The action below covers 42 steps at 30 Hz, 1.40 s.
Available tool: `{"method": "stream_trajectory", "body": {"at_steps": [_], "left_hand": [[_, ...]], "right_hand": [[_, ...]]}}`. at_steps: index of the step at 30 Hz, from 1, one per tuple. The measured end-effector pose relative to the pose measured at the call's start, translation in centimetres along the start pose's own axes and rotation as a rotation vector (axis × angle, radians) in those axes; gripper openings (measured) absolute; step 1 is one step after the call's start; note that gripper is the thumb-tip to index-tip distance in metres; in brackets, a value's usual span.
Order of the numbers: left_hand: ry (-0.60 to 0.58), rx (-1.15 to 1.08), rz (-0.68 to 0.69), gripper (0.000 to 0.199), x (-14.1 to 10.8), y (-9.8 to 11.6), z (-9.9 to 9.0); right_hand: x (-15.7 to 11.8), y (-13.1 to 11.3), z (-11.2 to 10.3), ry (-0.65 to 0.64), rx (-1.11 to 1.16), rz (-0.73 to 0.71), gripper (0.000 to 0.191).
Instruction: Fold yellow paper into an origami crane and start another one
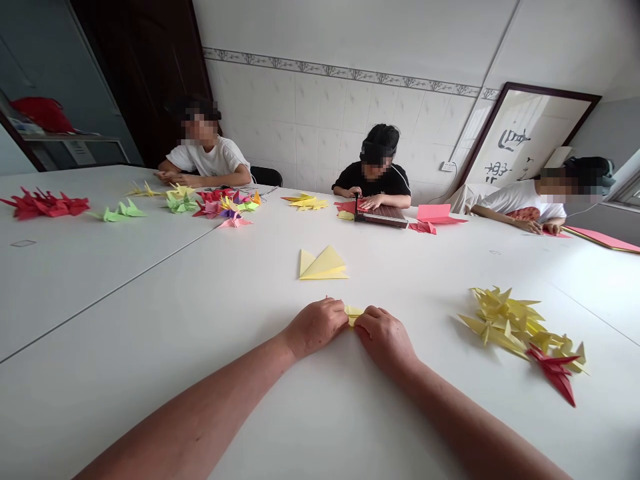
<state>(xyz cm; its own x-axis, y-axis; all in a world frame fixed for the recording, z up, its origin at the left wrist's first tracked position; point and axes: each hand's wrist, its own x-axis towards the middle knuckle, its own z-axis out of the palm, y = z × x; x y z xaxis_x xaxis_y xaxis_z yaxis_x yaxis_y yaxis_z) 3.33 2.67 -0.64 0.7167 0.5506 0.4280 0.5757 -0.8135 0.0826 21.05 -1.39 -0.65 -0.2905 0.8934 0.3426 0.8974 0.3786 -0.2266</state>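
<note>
Between my two hands, low over the white table (260, 400), is a small piece of folded yellow paper (353, 315), mostly covered by fingers. My left hand (320, 325) is closed on its left side, and my right hand (386, 335) is closed on its right side. Just beyond them lies a larger folded yellow sheet (324, 264), flat on the table. To the right of my right hand rests a pile of yellow paper cranes (517, 323), with a red crane (554, 373) at its near edge.
Across the table sit three people; the middle one uses a paper trimmer (383, 215). Red cranes (45, 203), green cranes (120, 212) and mixed-colour cranes (227, 203) lie at the far left. Pink paper (434, 215) stands right of the trimmer.
</note>
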Motion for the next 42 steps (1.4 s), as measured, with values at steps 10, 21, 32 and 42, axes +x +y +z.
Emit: {"method": "stream_trajectory", "body": {"at_steps": [10,21,32,42], "left_hand": [[0.025,-0.303,-0.372,0.026,0.5,1.1,-0.4],[-0.062,-0.401,-0.643,0.018,1.5,1.7,-0.6],[-0.115,-0.436,-0.635,0.015,1.6,1.6,-1.1],[-0.117,-0.47,-0.557,0.02,1.3,1.6,-1.0]], "right_hand": [[1.5,-0.4,-1.2,-0.155,0.206,0.27,0.024],[2.7,-0.1,-1.3,-0.236,0.267,0.367,0.016],[3.0,0.3,-1.6,-0.314,0.329,0.385,0.01],[2.7,0.2,-2.1,-0.335,0.315,0.358,0.014]]}}
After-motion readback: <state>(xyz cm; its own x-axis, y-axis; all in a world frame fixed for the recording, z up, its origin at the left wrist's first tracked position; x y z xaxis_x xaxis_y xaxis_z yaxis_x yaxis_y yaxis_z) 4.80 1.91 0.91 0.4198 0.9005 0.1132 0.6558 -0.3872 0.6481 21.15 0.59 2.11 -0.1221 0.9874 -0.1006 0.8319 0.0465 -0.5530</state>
